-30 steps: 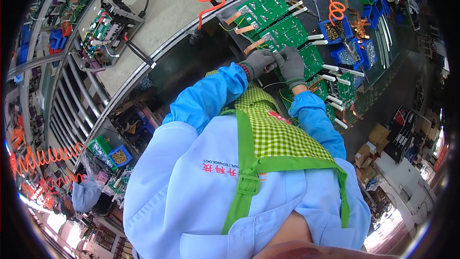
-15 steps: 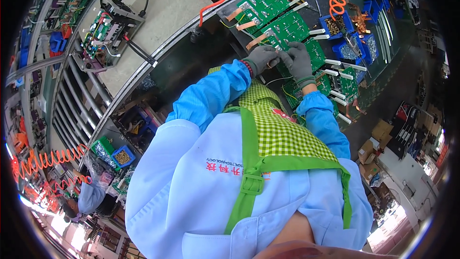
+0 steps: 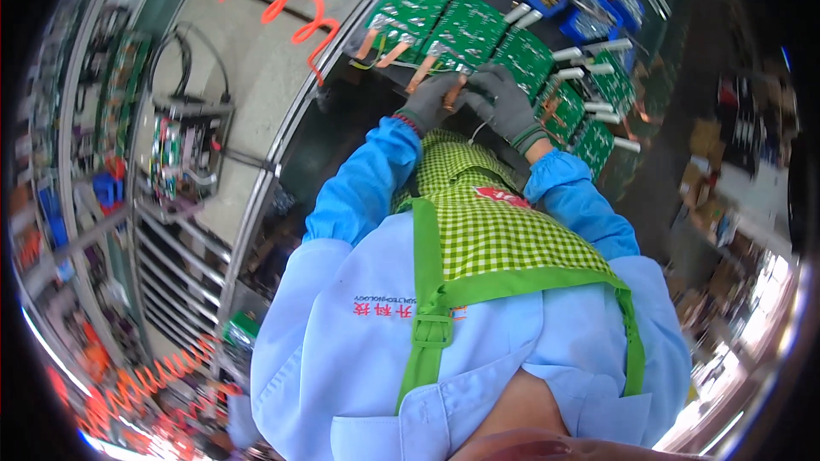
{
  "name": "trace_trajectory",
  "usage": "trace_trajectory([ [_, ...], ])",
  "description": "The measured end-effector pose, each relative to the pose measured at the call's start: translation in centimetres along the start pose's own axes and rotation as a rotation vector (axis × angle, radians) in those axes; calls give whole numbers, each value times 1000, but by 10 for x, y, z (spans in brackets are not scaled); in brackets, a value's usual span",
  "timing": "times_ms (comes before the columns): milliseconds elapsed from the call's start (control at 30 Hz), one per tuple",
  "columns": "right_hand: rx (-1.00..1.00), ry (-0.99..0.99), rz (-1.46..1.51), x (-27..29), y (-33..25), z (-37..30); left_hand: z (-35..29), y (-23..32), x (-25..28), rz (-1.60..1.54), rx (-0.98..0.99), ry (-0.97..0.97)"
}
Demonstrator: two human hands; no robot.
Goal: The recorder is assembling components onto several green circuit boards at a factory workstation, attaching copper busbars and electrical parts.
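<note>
My left hand, in a grey glove, is closed on a copper strip that stands up between its fingertips. My right hand, gloved alike, has its fingers bent in beside the strip; what lies between its fingertips is hidden. Both hands are at the near edge of a row of green circuit boards. Other copper strips stick out from the boards toward me. The closest board lies just beyond my right hand. A thin white wire curves below that hand.
White strips jut from the boards' far sides. Blue bins of small metal parts stand at the far right. An orange coiled hose hangs at the upper left, near a metal rail. An open electronic unit sits at left.
The whole view has turned and shifted, so the boards appear farther left. The copper strip now shows between my hands, where earlier the fingertips met over the boards.
</note>
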State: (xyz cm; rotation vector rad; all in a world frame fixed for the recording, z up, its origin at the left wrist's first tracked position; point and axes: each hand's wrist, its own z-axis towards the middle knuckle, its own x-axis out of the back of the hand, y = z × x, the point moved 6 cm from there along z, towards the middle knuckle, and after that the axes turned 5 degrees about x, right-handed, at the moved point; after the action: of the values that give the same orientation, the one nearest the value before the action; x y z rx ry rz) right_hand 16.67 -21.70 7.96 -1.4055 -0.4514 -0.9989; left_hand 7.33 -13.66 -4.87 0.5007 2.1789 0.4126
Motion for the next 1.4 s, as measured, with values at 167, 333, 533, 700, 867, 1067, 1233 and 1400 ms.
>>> trace_trajectory([
  [167, -179, 60, 37, 33, -9, -56, -8, -53, 57, -390, 279, 122],
  [333, -529, 250, -38, 83, 30, -112, -47, -70, 38, -173, 249, 94],
  [533, -503, -108, -516, 70, 67, -138, -30, -80, -16, -7, 235, -133],
  [700, -330, -34, -549, 78, 68, -133, -8, -79, -22, -8, 91, -115],
  [867, -331, -28, -488, 82, 70, -138, 13, -74, -22, -174, 38, -5],
  [1067, -309, 87, -276, 90, 70, -146, 30, -68, -25, -409, -25, 37],
  [1233, -200, 151, -302, 101, 59, -137, 60, -70, 0, -148, -369, 35],
  [1400, -268, 10, -284, 88, 81, -147, 49, -64, -29, -318, -251, -36],
])
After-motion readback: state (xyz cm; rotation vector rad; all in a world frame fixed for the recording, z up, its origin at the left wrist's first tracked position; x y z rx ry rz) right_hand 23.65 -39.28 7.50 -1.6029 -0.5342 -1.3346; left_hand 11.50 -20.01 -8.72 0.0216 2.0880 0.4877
